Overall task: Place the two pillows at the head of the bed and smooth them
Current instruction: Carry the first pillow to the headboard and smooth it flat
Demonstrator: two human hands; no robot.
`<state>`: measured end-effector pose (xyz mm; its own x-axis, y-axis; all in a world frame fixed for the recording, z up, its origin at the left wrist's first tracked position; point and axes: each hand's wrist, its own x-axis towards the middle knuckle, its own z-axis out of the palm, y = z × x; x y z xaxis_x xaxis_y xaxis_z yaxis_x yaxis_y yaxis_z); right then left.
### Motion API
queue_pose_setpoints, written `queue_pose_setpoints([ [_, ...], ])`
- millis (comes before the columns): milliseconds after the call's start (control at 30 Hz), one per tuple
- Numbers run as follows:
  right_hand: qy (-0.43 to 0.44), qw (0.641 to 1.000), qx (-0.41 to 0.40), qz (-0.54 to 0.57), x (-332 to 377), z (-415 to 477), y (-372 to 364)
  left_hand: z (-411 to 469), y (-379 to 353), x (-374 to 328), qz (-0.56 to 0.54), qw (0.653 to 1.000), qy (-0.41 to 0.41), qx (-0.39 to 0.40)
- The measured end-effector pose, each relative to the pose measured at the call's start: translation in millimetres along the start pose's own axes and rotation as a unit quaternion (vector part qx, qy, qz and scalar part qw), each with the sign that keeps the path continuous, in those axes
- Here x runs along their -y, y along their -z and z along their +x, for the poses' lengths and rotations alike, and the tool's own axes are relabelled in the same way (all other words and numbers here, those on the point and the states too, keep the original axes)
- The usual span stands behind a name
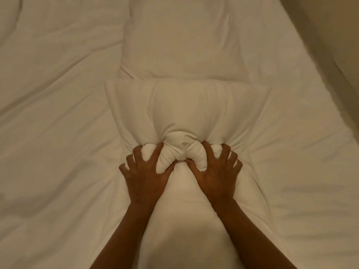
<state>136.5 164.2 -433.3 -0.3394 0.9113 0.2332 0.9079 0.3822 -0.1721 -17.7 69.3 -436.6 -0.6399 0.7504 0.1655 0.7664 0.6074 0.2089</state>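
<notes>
Both hands, left hand (144,171) and right hand (215,171), dig clenched fingers (158,150) into the near pillow (184,109) at frame centre, apparently bunching it to plump or shift it toward the far pillow (174,35) on the bed (48,94).

The bed (58,123) fills almost the whole view, covered by a pale, creased sheet with long folds running across its left side. Its right edge runs diagonally down from the top, a darker strip beyond it. Two white pillows lie directly on the bed, in line down its middle: the far pillow (178,35) smooth and fairly flat, the near pillow (186,105) touching it, its nearer part bunched into tight folds and wrinkles
</notes>
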Motion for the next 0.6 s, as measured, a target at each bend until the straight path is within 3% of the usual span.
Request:
queue_pose_setpoints([
  [133,0.033,0.999,0.025,-0.022,2,6,9,2,9,-1,0.027,0.999,-0.042,0.006],
  [300,0.038,0.998,0.029,-0.028,8,-1,61,-12,66,-21,0.018,0.999,-0.029,-0.001],
  [433,0.036,0.998,0.041,0.010,20,6,154,-19,163,-43,-0.014,0.999,-0.005,-0.031],
  [600,0.051,0.993,0.021,0.108,58,53,318,12,346,-73,-0.014,0.993,0.010,-0.117],
])
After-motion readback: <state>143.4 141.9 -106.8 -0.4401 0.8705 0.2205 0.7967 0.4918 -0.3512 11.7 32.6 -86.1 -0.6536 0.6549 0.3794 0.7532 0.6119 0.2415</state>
